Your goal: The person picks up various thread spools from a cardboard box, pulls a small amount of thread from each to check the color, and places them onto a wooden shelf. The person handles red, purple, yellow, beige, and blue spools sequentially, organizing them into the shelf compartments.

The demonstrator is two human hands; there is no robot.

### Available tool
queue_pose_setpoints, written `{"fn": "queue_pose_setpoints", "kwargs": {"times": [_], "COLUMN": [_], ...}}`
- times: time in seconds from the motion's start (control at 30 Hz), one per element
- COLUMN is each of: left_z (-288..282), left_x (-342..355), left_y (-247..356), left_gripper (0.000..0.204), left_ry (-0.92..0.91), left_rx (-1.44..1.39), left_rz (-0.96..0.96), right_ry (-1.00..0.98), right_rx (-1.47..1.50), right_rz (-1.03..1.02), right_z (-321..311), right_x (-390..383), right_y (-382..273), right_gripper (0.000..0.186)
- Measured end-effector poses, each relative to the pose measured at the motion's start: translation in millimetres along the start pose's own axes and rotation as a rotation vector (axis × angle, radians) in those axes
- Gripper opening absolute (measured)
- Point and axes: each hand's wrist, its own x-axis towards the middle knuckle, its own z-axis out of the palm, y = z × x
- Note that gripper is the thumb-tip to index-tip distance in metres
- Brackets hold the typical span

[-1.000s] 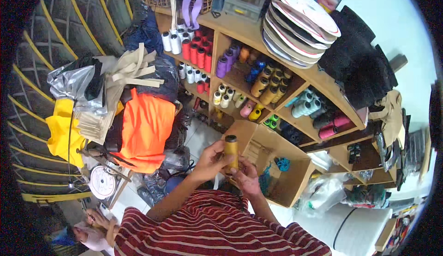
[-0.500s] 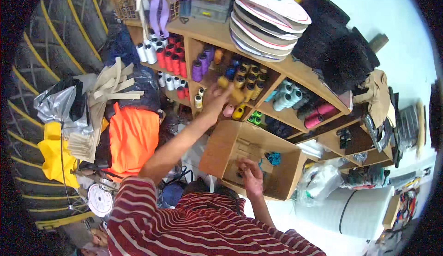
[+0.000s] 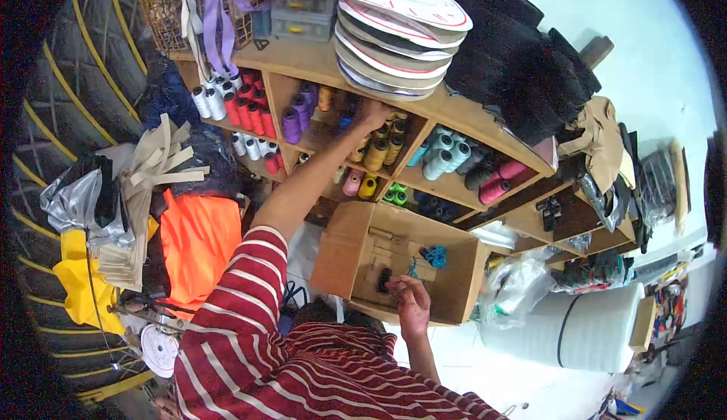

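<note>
Wooden shelf unit [image 3: 295,58] across the background, packed with coloured thread cones, with a pale wall off to the right. Out of a red-striped sleeve [image 3: 250,291], left forearm [image 3: 314,193] stretched long and slanting up to the right, left grip [image 3: 372,115] well inside a compartment, close under the top board. Lower down, right grip [image 3: 413,308] raised before an open cardboard box [image 3: 338,252], fingers loosely bent toward the left. Hidden within the compartment, left fingertips; cannot tell how far open, or whether closed around anything. Hard to make out, dark thing [image 3: 385,280] just beyond the right fingertips; cannot tell whether held or lying in the box. Just below and to the right of the left grip, gold thread cones [image 3: 376,153] close together; farther left of it, purple cones [image 3: 293,123]; above it, stacked reels [image 3: 405,41]. Above the right grip, blue thread tangle [image 3: 433,256].
</note>
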Motion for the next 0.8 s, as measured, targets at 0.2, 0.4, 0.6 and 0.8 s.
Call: {"fn": "queue_pose_setpoints", "kwargs": {"times": [0.2,0.4,0.6,0.8], "left_z": [-11.8,-18.8,-33.9,-28.9], "left_x": [-4.3,-7.7,-58.4,-275.0], "left_y": [5.7,-0.5,10.9,51.4], "left_gripper": [0.062,0.070,0.059,0.023], "left_ry": [-0.003,0.067,0.331,-0.066], "left_rx": [-0.027,-0.024,-0.111,-0.399], "left_rz": [0.116,0.091,0.156,-0.184], "right_ry": [0.049,0.003,0.013,0.102], "right_rx": [0.063,0.070,0.022,-0.432], "right_rz": [0.145,0.145,0.065,0.120], "right_z": [7.6,2.4,-10.6,-57.8], "right_x": [-2.5,-0.5,-1.4,7.2], "right_y": [-29.9,-25.2,-10.1,77.8], "right_gripper": [0.018,0.019,0.016,0.013]}}
